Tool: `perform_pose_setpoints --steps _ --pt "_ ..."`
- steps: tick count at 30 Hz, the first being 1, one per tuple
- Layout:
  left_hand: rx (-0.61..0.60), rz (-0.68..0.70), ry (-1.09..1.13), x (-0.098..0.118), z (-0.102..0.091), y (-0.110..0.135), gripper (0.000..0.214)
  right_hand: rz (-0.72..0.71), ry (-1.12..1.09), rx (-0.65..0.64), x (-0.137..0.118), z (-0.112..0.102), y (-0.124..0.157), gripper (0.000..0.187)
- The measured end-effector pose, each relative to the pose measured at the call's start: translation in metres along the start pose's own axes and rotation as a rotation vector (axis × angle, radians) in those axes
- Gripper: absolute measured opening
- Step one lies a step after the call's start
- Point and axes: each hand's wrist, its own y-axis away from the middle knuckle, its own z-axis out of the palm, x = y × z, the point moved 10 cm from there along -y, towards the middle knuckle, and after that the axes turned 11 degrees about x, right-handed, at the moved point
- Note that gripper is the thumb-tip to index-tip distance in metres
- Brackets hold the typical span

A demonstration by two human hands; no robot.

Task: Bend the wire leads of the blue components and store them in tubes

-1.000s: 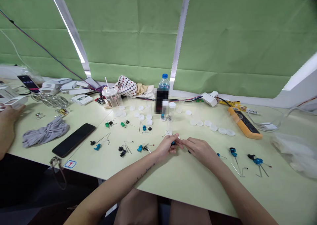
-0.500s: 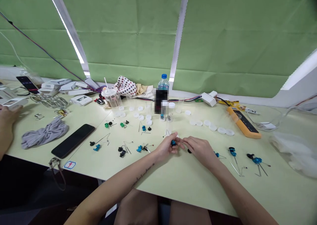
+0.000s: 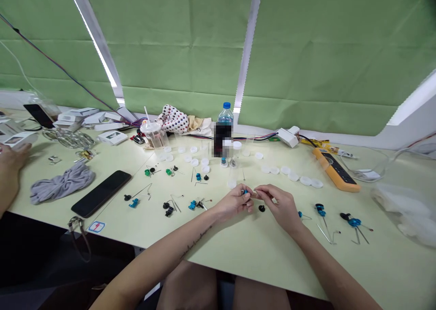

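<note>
My left hand (image 3: 235, 202) is closed in a pinch on a small blue knob with a thin metal pin (image 3: 245, 189) that sticks upward. My right hand (image 3: 279, 205) meets it from the right, fingertips pinched at the same small part. Both hands hover just above the pale green table (image 3: 245, 251), at its middle. A small black knob (image 3: 261, 208) lies on the table between the hands. A white cap (image 3: 232, 183) sits just behind my left hand.
Blue, green and black knobs with metal pins (image 3: 170, 205) lie scattered left; more blue ones (image 3: 352, 222) right. White caps (image 3: 293, 176), a water bottle (image 3: 224, 130), a yellow multimeter (image 3: 335, 169), a black phone (image 3: 101, 192), a grey cloth (image 3: 63, 182). Another person's hand (image 3: 10, 164) rests at far left.
Both hands have lifted slightly and shifted right. The blue piece now stands with its pin pointing up, and the black knob has come into sight between the hands.
</note>
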Motion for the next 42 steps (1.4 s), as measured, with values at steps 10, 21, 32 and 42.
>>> perform_pose_setpoints --steps 10,21,32,42 --pt "0.042 0.084 -0.085 0.014 -0.010 -0.001 0.048 -0.055 0.003 0.055 -0.010 -0.007 -0.002 0.017" --pt "0.084 0.062 -0.002 0.012 -0.015 -0.003 0.041 -0.080 -0.009 0.044 -0.015 -0.006 -0.002 0.018" --pt "0.084 0.068 -0.003 0.006 -0.016 -0.005 0.037 -0.182 0.107 -0.001 -0.017 0.001 0.003 0.019" --pt "0.118 0.072 0.010 0.008 -0.018 -0.005 0.038 -0.197 0.129 0.008 -0.019 0.000 0.003 0.021"
